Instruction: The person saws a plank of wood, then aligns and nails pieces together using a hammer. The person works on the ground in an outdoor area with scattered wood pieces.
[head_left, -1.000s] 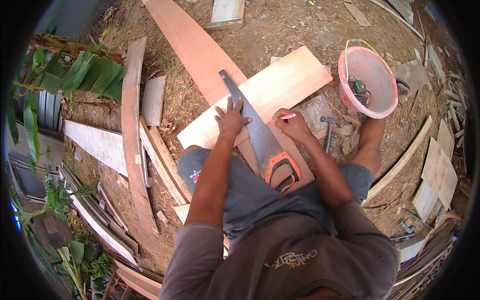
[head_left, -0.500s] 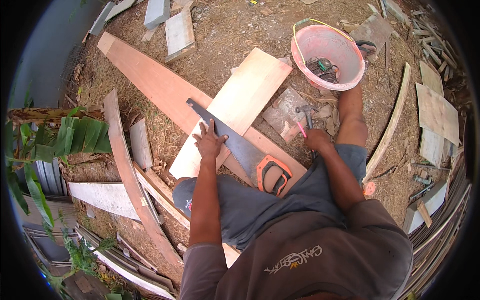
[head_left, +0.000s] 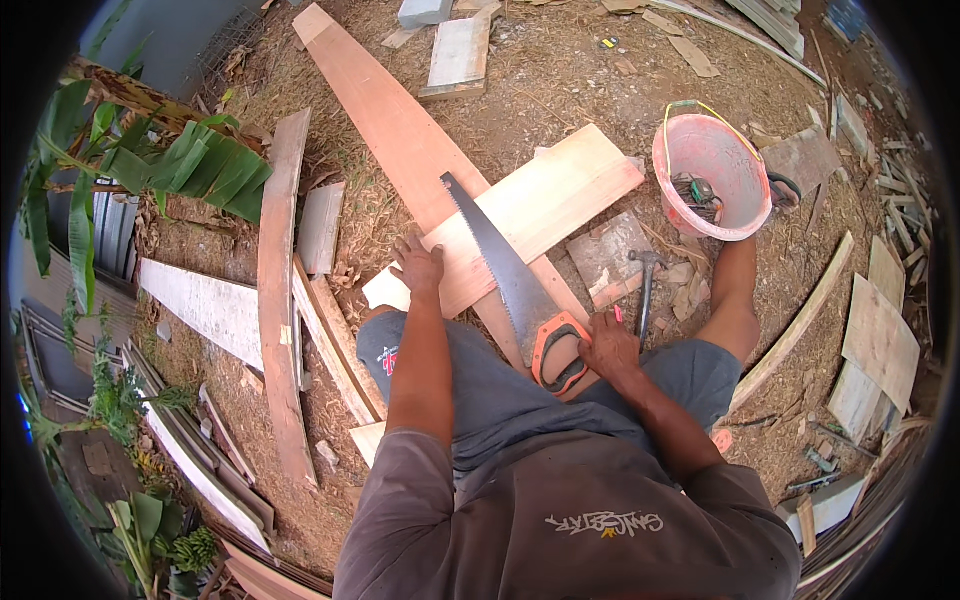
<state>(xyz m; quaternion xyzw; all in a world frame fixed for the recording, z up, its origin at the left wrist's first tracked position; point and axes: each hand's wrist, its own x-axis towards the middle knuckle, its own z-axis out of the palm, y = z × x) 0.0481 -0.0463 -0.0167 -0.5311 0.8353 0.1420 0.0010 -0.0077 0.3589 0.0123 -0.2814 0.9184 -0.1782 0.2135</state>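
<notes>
A handsaw (head_left: pixel 508 278) with an orange-and-black handle lies slantwise over a pale board (head_left: pixel 540 195), which crosses a longer reddish plank (head_left: pixel 400 110). My left hand (head_left: pixel 420 265) rests with fingers spread on the pale board's near left part, beside the saw's toothed edge. At the right side of the saw handle, my right hand (head_left: pixel 612 346) has its fingers curled, with a thin pink stick, like a pencil, poking out between them. It seems to touch the handle; whether it grips it is hidden. Just right of that hand lies a hammer (head_left: pixel 646 285), head pointing away.
A reddish-white bucket (head_left: pixel 745 205) with tools inside stands beyond my right knee. Under the hammer head is a worn scrap board (head_left: pixel 600 250). A curved plank (head_left: pixel 275 300) and banana leaves (head_left: pixel 200 175) lie left; a long wood strip (head_left: pixel 800 320) lies right.
My right hand has moved from beside the hammer to the saw handle, the pink stick still in it. My left hand has slid left, away from the saw blade. The view has shifted.
</notes>
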